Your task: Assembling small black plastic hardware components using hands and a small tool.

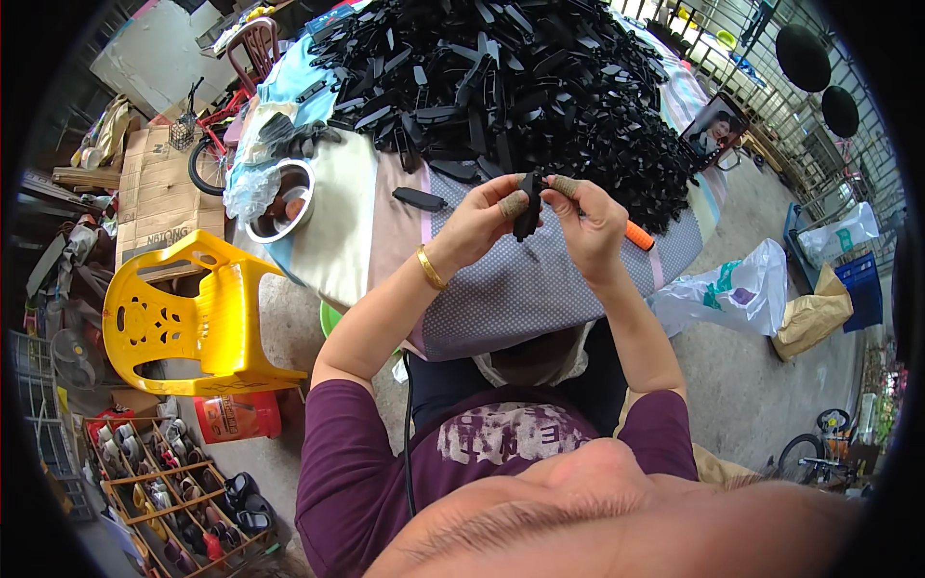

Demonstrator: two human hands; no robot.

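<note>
My left hand (487, 217) grips a narrow black plastic piece (526, 220), held upright above the near side of the cloth-covered table (568, 294). Close to the piece's upper end, my right hand (590, 220) is closed in a pinch; what lies between its fingertips is too small to make out. Tan tape wraps fingers on both hands. Under my right wrist an orange handle (639, 236) rests on the cloth. One loose black piece (419, 199) lies left of my left hand. Beyond both hands rises a big heap of black plastic parts (511, 87).
On the table's left stands a white bowl (306, 207) beside crumpled clear plastic (252, 193). A propped screen (715, 130) sits at the right edge. A yellow chair (202, 318), a red bucket (238, 417) and a shoe rack (164, 491) are leftward; plastic bags (737, 289) lie rightward.
</note>
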